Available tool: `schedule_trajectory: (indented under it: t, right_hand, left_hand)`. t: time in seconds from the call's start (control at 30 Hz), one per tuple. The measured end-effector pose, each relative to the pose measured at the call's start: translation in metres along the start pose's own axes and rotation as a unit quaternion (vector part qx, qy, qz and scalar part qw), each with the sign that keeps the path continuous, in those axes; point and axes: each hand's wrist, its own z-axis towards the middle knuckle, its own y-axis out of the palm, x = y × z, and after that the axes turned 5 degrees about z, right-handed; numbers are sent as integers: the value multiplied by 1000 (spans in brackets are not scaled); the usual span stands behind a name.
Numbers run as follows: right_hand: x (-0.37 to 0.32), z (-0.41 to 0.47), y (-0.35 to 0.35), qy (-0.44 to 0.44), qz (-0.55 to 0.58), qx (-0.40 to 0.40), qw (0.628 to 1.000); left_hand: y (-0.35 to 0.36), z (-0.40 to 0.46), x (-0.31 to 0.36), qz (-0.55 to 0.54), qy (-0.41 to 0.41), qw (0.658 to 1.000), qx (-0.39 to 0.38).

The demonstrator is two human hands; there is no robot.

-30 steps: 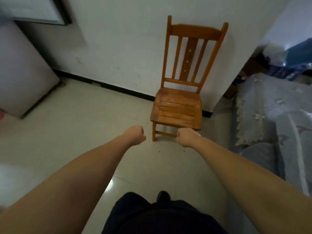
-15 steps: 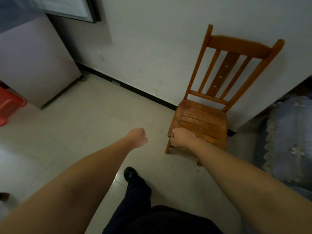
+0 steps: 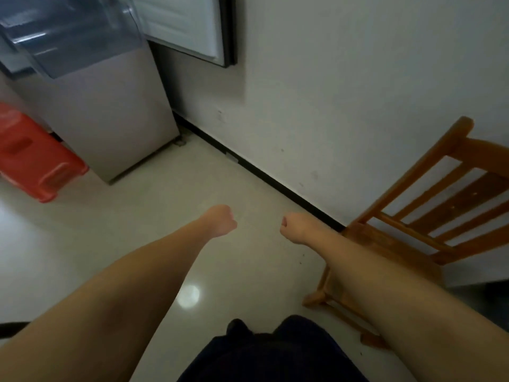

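Tightly curled, the fingers of the left hand (image 3: 221, 221) and right hand (image 3: 293, 227) hold nothing. Pale glossy floor (image 3: 137, 238) runs ahead to the black skirting strip (image 3: 275, 183). The slatted brown wooden chair (image 3: 396, 244) stands just right of the right forearm, by the wall.

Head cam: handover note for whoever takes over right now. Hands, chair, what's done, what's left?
Left hand: curled in a fist, holds nothing, out over the floor.
Right hand: also a fist, empty, level with the left and apart from it.
Wooden chair: upright against the wall, to the right of both hands. Neither hand touches it; the right forearm crosses in front of its seat.
Grey appliance and red plastic stool: far left, untouched.
Done: no grasp made.
Left: probably all handling of the chair; a hand must open first.
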Motion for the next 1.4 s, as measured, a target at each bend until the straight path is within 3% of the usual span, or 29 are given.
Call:
schedule_trajectory:
  t: [0.33,0.63,0.97,1.27,1.4]
  right_hand:
    - [-94,149,-47,-67,-20,-60,996]
    - [-223,321,-161,-168,-84,-50,981]
    - [-350,449,-222,-235,-126,-46,963]
    - [-471,530,-264,-241,-40,11,970]
    - [-535,561,-294,-260,47,86,961]
  left_hand:
    - [-78,85,-88,-73,-87,993,12]
    - [-212,209,-157,-133,-197,968,87]
    - [-313,299,-231,-181,-223,947,142]
    - [-420,369,-334,-136,-210,951,182]
    - [-483,398,-379,-103,-186,926,311]
